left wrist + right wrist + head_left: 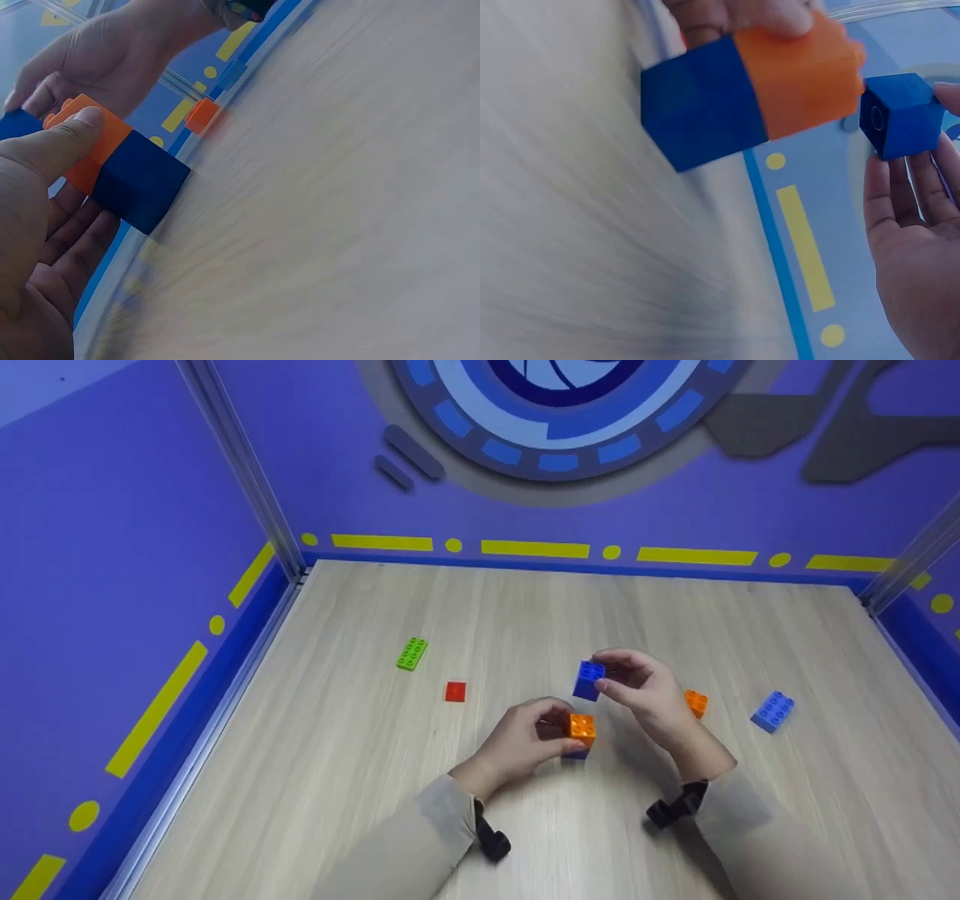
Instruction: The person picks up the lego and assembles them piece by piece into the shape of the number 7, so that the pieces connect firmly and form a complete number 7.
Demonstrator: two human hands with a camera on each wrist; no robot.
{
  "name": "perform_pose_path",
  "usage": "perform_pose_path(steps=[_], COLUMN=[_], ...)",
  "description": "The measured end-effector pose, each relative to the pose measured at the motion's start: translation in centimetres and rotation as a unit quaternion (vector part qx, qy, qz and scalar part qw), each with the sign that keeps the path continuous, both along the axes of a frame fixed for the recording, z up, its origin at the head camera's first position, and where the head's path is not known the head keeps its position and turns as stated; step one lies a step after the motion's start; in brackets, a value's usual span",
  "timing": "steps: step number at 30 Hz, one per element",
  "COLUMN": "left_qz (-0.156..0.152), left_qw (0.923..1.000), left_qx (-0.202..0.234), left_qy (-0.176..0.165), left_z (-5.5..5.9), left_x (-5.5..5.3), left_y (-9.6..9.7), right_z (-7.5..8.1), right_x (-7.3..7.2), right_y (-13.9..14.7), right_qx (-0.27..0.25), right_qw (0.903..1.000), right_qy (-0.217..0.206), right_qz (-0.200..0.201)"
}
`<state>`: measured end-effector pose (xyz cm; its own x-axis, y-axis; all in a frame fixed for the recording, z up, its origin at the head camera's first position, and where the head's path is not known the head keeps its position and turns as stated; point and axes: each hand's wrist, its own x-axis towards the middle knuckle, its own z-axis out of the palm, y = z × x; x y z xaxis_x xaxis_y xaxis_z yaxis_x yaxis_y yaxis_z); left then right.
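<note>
My left hand (525, 739) grips an orange toy brick (582, 727) between thumb and fingers. That brick sits on top of a dark blue brick (142, 180), studs up, and the pair stands at the tabletop. My right hand (651, 694) pinches a second dark blue brick (589, 681) by its side. In the right wrist view this blue brick (902, 115) is held a little beyond the orange one's studs, apart from it, with its hollow underside partly showing.
Left of the hands lie a green brick (412, 654) and a small red brick (455, 691). Another orange brick (696, 703) is beside my right wrist, partly covered by it, and a lighter blue brick (773, 712) lies farther right. Blue-purple walls bound the wooden table (330, 780).
</note>
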<state>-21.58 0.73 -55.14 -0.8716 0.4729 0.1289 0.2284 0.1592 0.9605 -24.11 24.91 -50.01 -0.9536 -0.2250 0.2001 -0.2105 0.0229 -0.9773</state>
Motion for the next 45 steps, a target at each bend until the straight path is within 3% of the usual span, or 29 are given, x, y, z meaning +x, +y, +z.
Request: perform_pose_path(steps=[8,15,23,30,34,42,45], left_qz=[-0.005,-0.008,-0.014,-0.023,-0.019,-0.017,-0.014], left_qw=[1.0000,0.9999,0.9999,0.9995,0.9996,0.9996,0.9996], left_qx=[-0.006,-0.009,0.004,0.020,0.012,0.008,0.015], left_qy=[-0.002,0.003,0.006,0.010,0.015,0.020,0.020], left_z=[0.0,-0.5,-0.3,0.0,0.3,0.1,0.0], left_x=[0.3,0.4,0.4,0.2,0.0,-0.2,-0.2], left_y=[0.0,0.1,0.5,0.5,0.4,0.1,-0.1], right_z=[-0.6,-1.5,-2.1,-2.2,-2.3,-3.0,-3.2], right_x=[1.7,2.4,2.7,2.4,2.4,2.7,2.6], right_y=[0.5,1.0,1.2,1.3,0.8,-1.2,-1.7], right_qx=[-0.016,-0.050,-0.013,-0.026,-0.041,-0.074,-0.091], right_qw=[0.9997,0.9941,0.9917,0.9866,0.9854,0.9900,0.9875], right_qy=[0.010,0.049,0.054,0.071,0.076,0.058,0.071], right_qz=[0.017,0.083,0.116,0.144,0.147,0.106,0.108])
